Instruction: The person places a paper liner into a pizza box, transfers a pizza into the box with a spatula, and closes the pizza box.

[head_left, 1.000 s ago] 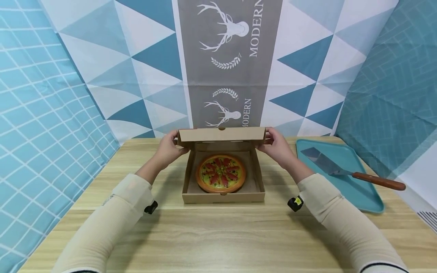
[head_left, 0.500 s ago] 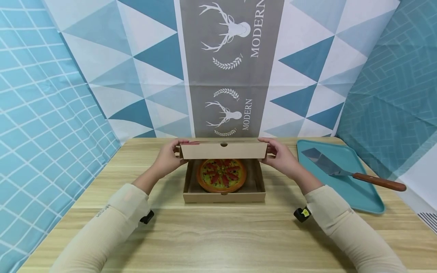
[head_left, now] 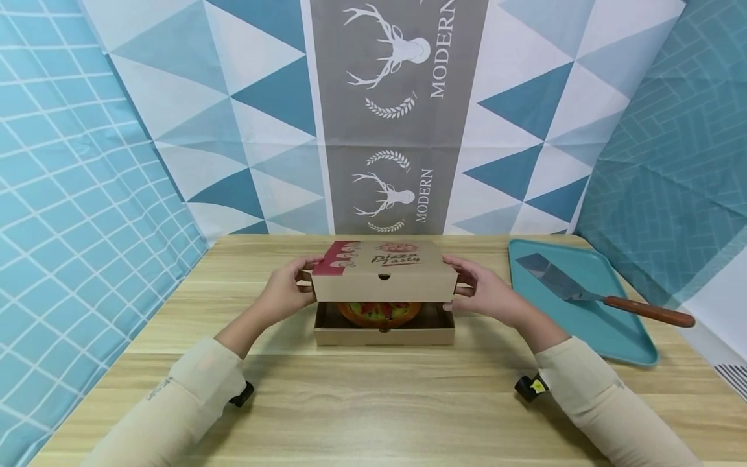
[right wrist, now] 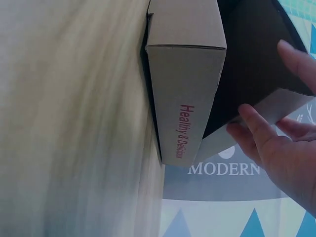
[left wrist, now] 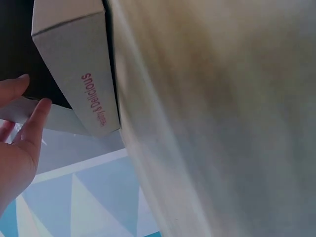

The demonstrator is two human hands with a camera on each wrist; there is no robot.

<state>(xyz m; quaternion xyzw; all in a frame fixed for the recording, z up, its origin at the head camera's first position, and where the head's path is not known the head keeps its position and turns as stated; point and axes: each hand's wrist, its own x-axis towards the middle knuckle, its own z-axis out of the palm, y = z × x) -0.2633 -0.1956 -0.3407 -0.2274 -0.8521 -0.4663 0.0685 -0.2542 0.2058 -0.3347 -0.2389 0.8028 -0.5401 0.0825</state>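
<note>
A cardboard pizza box stands on the wooden table, its printed lid [head_left: 388, 285] tilted partly down over the base [head_left: 356, 337]. A gap remains at the front, where the near part of a pizza [head_left: 379, 316] shows inside; the lid hides the rest. My left hand [head_left: 284, 290] grips the lid's left side, and my right hand [head_left: 487, 292] holds its right side. In the left wrist view, the left fingers [left wrist: 35, 121] lie at the lid's edge, above the base's side wall [left wrist: 81, 74]. The right wrist view shows the right fingers [right wrist: 256, 123] on the lid's other edge.
To the right lies a blue-green tray [head_left: 607, 337]. Across it rests a pizza server with a metal blade [head_left: 548, 275] and a wooden handle [head_left: 648, 311] that sticks out past the tray's right edge. A patterned cloth wall [head_left: 280, 130] rises behind the table [head_left: 373, 402].
Both hands have swung the lid forward and down from a steeper angle. Its printed top now shows, and more of the pizza is covered. The tray and server have stayed put.
</note>
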